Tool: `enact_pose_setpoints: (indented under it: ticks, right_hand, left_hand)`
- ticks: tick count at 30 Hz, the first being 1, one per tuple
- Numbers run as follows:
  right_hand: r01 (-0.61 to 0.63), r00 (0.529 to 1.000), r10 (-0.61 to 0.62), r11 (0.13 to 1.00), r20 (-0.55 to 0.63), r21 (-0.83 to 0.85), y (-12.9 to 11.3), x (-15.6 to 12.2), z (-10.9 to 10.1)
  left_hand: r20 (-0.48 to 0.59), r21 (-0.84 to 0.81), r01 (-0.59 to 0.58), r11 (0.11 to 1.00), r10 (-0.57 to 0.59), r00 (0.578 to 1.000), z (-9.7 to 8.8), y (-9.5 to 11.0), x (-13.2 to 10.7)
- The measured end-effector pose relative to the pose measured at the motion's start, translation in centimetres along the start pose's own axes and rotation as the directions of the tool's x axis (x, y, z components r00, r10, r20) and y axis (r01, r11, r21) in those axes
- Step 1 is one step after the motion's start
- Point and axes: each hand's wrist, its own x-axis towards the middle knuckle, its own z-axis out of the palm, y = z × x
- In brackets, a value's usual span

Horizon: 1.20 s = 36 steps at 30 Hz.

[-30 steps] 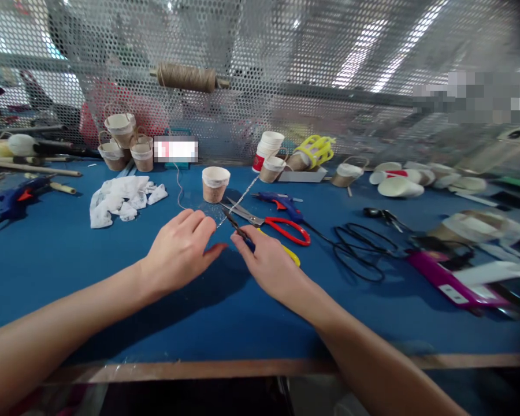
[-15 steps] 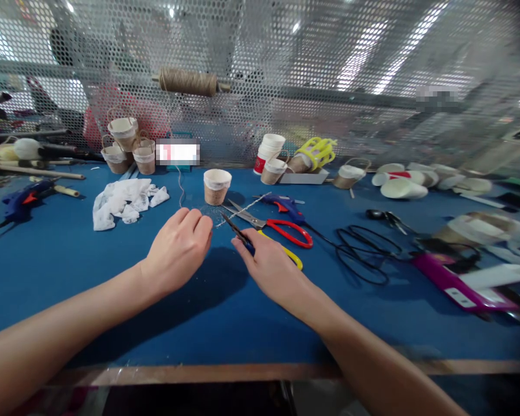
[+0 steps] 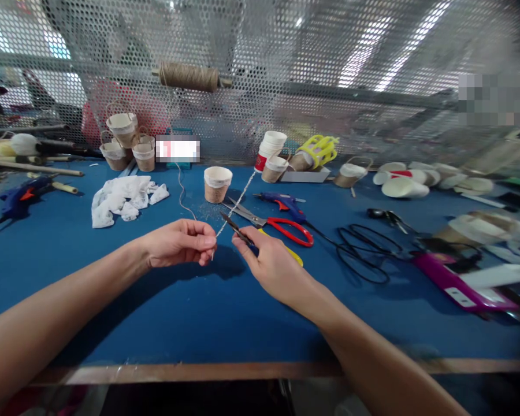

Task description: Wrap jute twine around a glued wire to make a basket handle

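Note:
My left hand [image 3: 179, 244] is closed in a pinch on the lower end of a twisted whitish cord [image 3: 243, 193], which slants up to the right. Its short tip pokes out below my fingers. In my right hand [image 3: 275, 266] are small pliers [image 3: 237, 226] with dark jaws and a blue handle, pointing up-left close to the cord. My fingers hide most of the handle. Behind the cord, large scissors [image 3: 262, 219] with a red and a yellow handle lie partly under my right hand. A small paper-lined brown cup [image 3: 217, 188] stands just beyond both hands.
Crumpled white cloth [image 3: 119, 199] lies to the left. A blue glue gun [image 3: 286, 205] and its coiled cable [image 3: 364, 248] are at right, near a purple power strip [image 3: 459, 283]. Several small cups [image 3: 123, 130] stand stacked at back left. A twine spool [image 3: 189, 77] hangs on the mesh.
My left hand has turned over from knuckles up to a thumb-side pinch. The twisted cord has swung to a steeper slant. My right hand with the pliers has barely moved.

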Motion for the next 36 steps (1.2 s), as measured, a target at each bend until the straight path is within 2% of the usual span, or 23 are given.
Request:
enact_pose_setpoints:
  ticks: [5,8,11,13,14,16,17,18,20,21,22,23,24,26,28,30,31,33,34,35,36]
  right_hand:
    - [-0.034,0.999,0.034,0.999,-0.024,-0.005,0.3,0.1,0.1]
    - [-0.029,0.999,0.030,0.999,-0.024,0.023,0.3,0.0,0.0]
    - [-0.028,0.999,0.025,0.995,0.030,0.091,0.3,-0.2,-0.2]
    - [-0.030,0.998,0.025,0.993,0.052,0.113,0.3,-0.3,-0.2]
    - [-0.034,0.998,0.029,0.994,0.048,0.109,0.3,-0.2,-0.2]
    - [-0.047,0.999,0.046,0.996,0.014,0.072,0.3,0.0,-0.2]
    - [-0.057,0.998,0.057,0.997,-0.010,0.048,0.4,0.1,-0.2]
    - [-0.067,0.997,0.068,0.997,-0.034,0.024,0.4,0.1,-0.1]
    - [-0.081,0.994,0.080,0.997,-0.073,-0.011,0.3,0.3,0.0]
    - [-0.083,0.993,0.080,0.996,-0.085,-0.023,0.3,0.3,0.2]
    - [-0.084,0.993,0.080,0.996,-0.092,-0.034,0.2,0.3,0.3]
    - [-0.085,0.992,0.081,0.995,-0.095,-0.046,0.2,0.3,0.4]
    - [-0.088,0.992,0.081,0.994,-0.099,-0.060,0.2,0.3,0.6]
    - [-0.095,0.990,0.085,0.991,-0.108,-0.089,0.2,0.2,0.8]
    - [-0.102,0.989,0.089,0.988,-0.114,-0.113,0.2,0.2,1.0]
    - [-0.100,0.990,0.086,0.988,-0.114,-0.118,0.3,0.2,0.9]
    - [-0.096,0.990,0.084,0.989,-0.109,-0.110,0.4,0.2,0.9]
    - [-0.079,0.994,0.074,0.995,-0.078,-0.060,0.4,0.2,0.6]
    - [-0.071,0.996,0.070,0.997,-0.048,-0.019,0.4,0.2,0.5]
    - [-0.063,0.998,0.064,0.998,-0.012,0.025,0.4,0.1,0.3]
    - [-0.059,0.998,0.057,0.996,0.025,0.068,0.4,0.1,0.2]
  left_hand:
    - [-0.123,0.191,-0.117,0.975,0.143,0.982,0.7,0.6,-0.3]
    - [-0.107,0.096,-0.117,0.988,0.127,0.986,1.0,0.6,-0.4]
    - [-0.025,-0.048,-0.098,0.994,0.096,0.995,0.9,0.1,-0.3]
    - [0.012,-0.049,-0.100,0.994,0.101,0.995,0.8,-0.1,-0.2]
    - [0.002,0.003,-0.112,0.994,0.112,0.994,0.8,-0.1,-0.2]
    - [-0.092,0.227,-0.178,0.958,0.203,0.975,0.9,0.1,-0.2]
    - [-0.154,0.388,-0.214,0.896,0.292,0.944,1.1,0.2,-0.2]
    - [-0.204,0.561,-0.235,0.793,0.409,0.890,1.4,0.3,-0.3]
    - [-0.215,0.850,-0.175,0.497,0.631,0.745,2.1,0.3,-0.5]
    - [-0.163,0.942,-0.103,0.320,0.704,0.691,2.4,0.2,-0.6]
    - [-0.085,0.986,-0.050,0.158,0.740,0.668,2.8,0.0,-0.7]
    - [-0.031,0.999,0.002,0.040,0.742,0.670,3.0,-0.1,-0.8]
    - [-0.009,0.998,0.055,-0.038,0.730,0.683,3.3,-0.3,-0.8]
    - [-0.026,0.984,0.141,-0.107,0.697,0.716,3.5,-0.4,-0.9]
    - [-0.080,0.977,0.191,-0.093,0.672,0.736,3.5,-0.2,-0.9]
    - [-0.146,0.983,0.181,0.011,0.642,0.753,3.3,0.2,-0.9]
    - [-0.190,0.982,0.148,0.118,0.605,0.773,3.1,0.5,-0.9]
    - [-0.268,0.890,0.036,0.454,0.458,0.847,2.6,0.7,-0.8]
    - [-0.262,0.758,-0.028,0.651,0.343,0.902,2.2,0.7,-0.7]
    - [-0.220,0.558,-0.072,0.827,0.231,0.948,1.9,0.6,-0.6]
    - [-0.140,0.334,-0.080,0.939,0.134,0.981,1.6,0.4,-0.4]
